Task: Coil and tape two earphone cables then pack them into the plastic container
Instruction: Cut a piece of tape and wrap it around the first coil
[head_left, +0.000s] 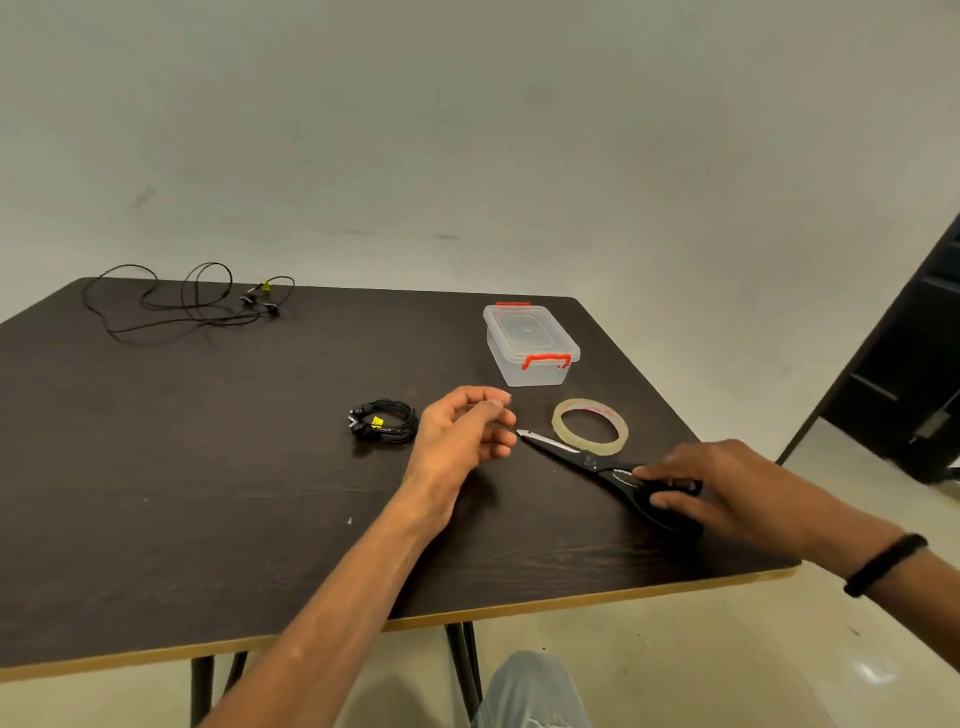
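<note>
One black earphone cable (385, 422) lies coiled in a small bundle with a yellow tag at mid-table. My left hand (462, 436) hovers just right of it, thumb and forefinger pinched on a barely visible piece of clear tape. A second earphone cable (192, 304) sprawls loose at the far left corner. The clear plastic container (530, 345), lid on with red latches, stands at the far right. My right hand (717, 483) lies over the handles of the black scissors (550, 444), which rest on the table with blades closed.
A roll of clear tape (589, 427) lies flat between the container and the scissors. The dark wooden table (208, 467) has its front edge close to my knee (530, 691). Dark furniture (914, 364) stands off to the right on the floor.
</note>
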